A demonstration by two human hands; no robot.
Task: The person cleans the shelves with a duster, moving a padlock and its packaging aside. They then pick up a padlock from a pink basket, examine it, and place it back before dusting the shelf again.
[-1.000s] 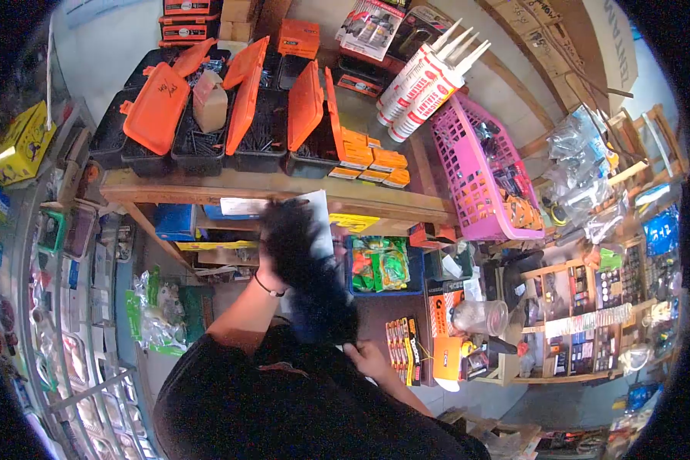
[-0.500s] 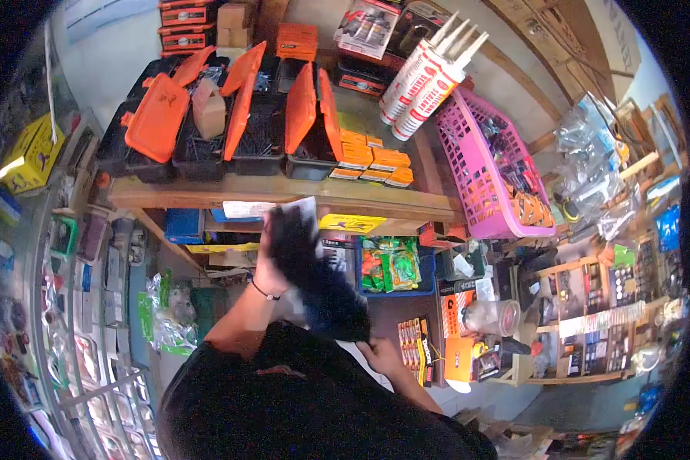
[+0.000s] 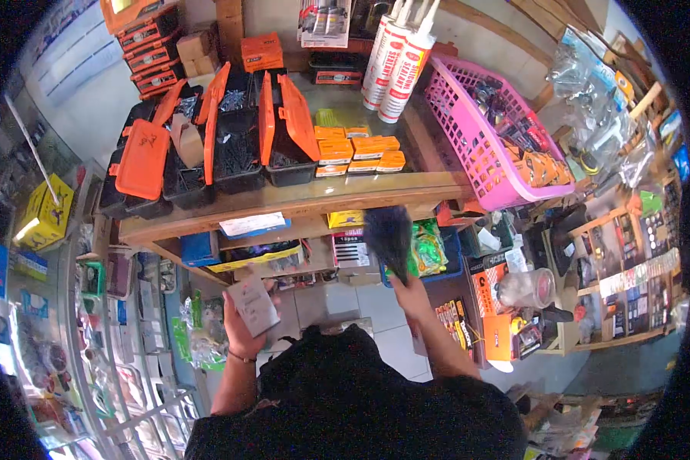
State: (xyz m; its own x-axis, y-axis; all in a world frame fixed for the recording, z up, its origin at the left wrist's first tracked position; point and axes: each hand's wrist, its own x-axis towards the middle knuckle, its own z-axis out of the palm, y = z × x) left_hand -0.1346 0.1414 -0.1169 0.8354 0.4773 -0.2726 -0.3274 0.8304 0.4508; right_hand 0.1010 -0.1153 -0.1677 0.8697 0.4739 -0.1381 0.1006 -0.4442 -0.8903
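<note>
My left hand [image 3: 241, 326] holds a small, flat whitish box [image 3: 254, 307] with print on it, fingers on one side and thumb on the other. My right hand [image 3: 409, 295] is closed round the lower end of a dark, bushy duster [image 3: 389, 234], which points up and is blurred. The duster's head is in front of the wooden counter's edge and partly covers a blue tray [image 3: 454, 268] of green packets. Left of the duster, a box with black stripes [image 3: 351, 251] stands on the lower shelf.
On the glass-topped counter [image 3: 299, 205] stand black bins with orange lids [image 3: 142, 159], small orange boxes [image 3: 376, 146], sealant tubes [image 3: 403, 77] and a pink basket [image 3: 506, 172]. Glass shelving is at the left. An orange box [image 3: 497, 337] and a clear jar [image 3: 540, 287] are at the right.
The duster has moved right and up, away from my left hand. My left hand has lowered to the left, and the whitish box in it now shows clearly. The view has shifted.
</note>
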